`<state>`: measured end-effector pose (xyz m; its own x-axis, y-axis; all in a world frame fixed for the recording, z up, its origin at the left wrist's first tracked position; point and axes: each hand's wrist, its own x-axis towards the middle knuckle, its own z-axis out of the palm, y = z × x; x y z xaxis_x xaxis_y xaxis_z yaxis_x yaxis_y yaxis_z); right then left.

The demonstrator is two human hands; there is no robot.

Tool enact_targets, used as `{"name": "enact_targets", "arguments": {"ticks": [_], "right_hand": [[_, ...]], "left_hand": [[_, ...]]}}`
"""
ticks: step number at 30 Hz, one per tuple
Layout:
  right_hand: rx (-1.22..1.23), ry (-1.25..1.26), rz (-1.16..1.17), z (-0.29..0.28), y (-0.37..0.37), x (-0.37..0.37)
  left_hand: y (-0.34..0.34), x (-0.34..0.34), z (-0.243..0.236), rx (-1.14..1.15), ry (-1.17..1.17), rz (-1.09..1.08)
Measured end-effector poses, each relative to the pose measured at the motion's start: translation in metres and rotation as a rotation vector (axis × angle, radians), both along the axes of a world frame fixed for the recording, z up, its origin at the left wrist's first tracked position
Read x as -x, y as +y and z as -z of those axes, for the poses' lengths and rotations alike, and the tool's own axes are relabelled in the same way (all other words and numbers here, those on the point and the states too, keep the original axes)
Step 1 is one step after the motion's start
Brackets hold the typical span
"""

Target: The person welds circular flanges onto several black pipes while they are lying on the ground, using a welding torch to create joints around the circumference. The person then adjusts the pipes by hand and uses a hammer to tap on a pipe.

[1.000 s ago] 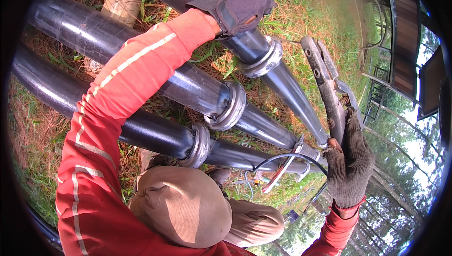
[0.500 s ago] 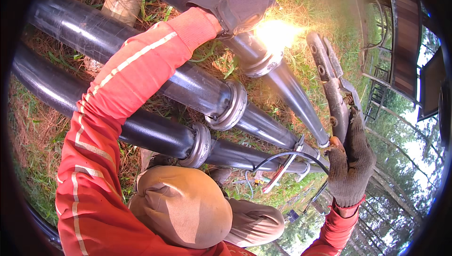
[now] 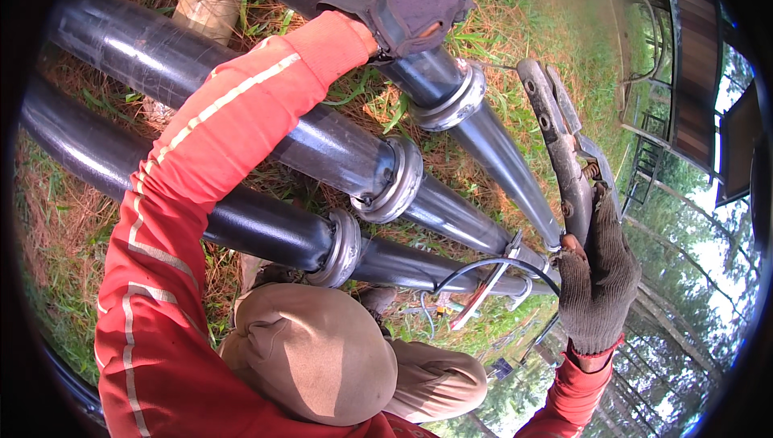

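Note:
My right hand (image 3: 597, 281), in a dark knitted glove, is closed round the handle of a welding electrode holder (image 3: 555, 136). From its jaws a thin welding rod (image 3: 493, 65) runs left to the raised collar (image 3: 452, 108) on the farthest black pipe (image 3: 423, 76). My left hand (image 3: 411, 11) wears a dark glove with white stripes and lies against that same pipe, just left of the collar. Its fingers are mostly turned away and hidden. No arc glows at the rod's tip now.
Two more black pipes (image 3: 322, 144) (image 3: 266, 233) with collars lie alongside, nearer me. A wooden log (image 3: 211, 3) is under the pipes. A black cable (image 3: 483, 262) loops across their narrow ends by a clamp-like metal bar (image 3: 483, 297). My bent knee (image 3: 314, 349) is close by.
The bright welding arc at the collar has gone out, leaving the rod and joint visible. The electrode holder has shifted slightly; my left hand stays almost where it was.

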<state>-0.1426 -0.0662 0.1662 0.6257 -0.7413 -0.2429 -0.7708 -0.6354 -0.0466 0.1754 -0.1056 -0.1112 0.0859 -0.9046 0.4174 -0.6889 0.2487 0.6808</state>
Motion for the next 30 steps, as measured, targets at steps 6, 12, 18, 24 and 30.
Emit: {"name": "enact_targets", "arguments": {"ticks": [6,12,18,24,30], "right_hand": [[-0.062,0.038,0.15,-0.002,0.006,-0.01],[-0.104,0.028,0.148,0.0,0.005,-0.015],[-0.028,0.004,0.083,0.005,0.001,-0.002],[0.046,-0.019,0.043,0.002,0.001,0.001],[-0.077,0.029,0.128,-0.001,0.005,-0.008]], "left_hand": [[0.002,-0.003,-0.01,-0.083,-0.013,0.078],[-0.002,-0.004,0.043,0.226,-0.025,-0.065],[0.011,0.005,0.002,0.155,0.151,0.004],[0.0,-0.004,-0.005,-0.043,-0.044,0.016],[-0.001,-0.002,-0.007,-0.12,-0.029,-0.01]]}}
